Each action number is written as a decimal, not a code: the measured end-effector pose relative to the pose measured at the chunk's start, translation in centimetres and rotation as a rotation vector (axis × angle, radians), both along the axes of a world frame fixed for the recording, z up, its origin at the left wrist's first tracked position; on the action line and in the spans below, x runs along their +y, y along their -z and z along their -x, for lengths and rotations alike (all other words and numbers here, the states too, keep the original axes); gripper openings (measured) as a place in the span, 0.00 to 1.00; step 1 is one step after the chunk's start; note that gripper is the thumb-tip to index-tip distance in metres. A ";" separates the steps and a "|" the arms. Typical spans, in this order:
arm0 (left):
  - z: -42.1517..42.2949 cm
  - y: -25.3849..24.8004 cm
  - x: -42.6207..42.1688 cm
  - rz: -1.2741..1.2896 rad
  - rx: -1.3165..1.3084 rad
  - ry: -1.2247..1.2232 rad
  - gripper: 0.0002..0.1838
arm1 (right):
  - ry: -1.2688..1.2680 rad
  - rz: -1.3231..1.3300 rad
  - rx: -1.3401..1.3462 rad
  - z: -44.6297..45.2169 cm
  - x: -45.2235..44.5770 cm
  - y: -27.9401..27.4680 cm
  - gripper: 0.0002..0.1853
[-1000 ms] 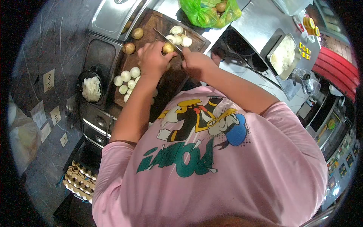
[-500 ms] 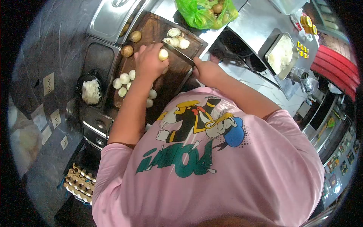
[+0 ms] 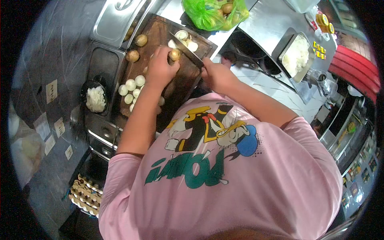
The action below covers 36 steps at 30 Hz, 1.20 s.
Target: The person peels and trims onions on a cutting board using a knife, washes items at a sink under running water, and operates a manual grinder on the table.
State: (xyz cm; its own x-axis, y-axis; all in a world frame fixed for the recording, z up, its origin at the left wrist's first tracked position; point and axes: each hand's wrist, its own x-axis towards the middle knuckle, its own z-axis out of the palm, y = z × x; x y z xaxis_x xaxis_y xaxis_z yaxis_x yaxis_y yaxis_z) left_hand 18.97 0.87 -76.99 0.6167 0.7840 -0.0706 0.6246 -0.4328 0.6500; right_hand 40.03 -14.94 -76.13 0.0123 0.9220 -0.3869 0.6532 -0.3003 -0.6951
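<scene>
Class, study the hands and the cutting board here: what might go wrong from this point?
The left hand steadies a small onion close to the knife in the right hand; a slip might nick its fingers.

The peeled onions are round and sit loose beside the left forearm, so a nudge could set them rolling off the cutting board.

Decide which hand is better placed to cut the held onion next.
Probably the right hand: it already holds the knife, blade close to the onion that the left hand grips.
</scene>
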 end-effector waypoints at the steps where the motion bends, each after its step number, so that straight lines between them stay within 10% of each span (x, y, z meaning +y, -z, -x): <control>1: 0.0 0.0 -0.1 0.001 -0.008 0.003 0.25 | 0.005 -0.129 -0.019 0.2 -0.3 0.6 0.10; 13: 1.3 0.4 -0.6 -0.194 0.063 0.002 0.21 | 0.152 -0.053 0.265 3.9 -0.6 5.6 0.16; 19: 1.3 0.5 -1.0 -0.206 0.064 -0.012 0.22 | -0.414 -0.765 -0.887 3.1 -1.6 11.5 0.15; 23: 0.7 1.6 -1.0 -0.230 0.010 0.030 0.24 | -0.087 -0.162 -0.087 3.2 3.5 0.6 0.11; 33: 1.6 1.1 -1.1 -0.150 0.037 -0.015 0.26 | 0.097 0.215 0.135 3.4 1.6 3.6 0.12; 36: 1.5 1.5 -1.1 -0.163 0.012 -0.043 0.26 | -0.241 -0.303 -0.185 2.7 -2.4 10.1 0.15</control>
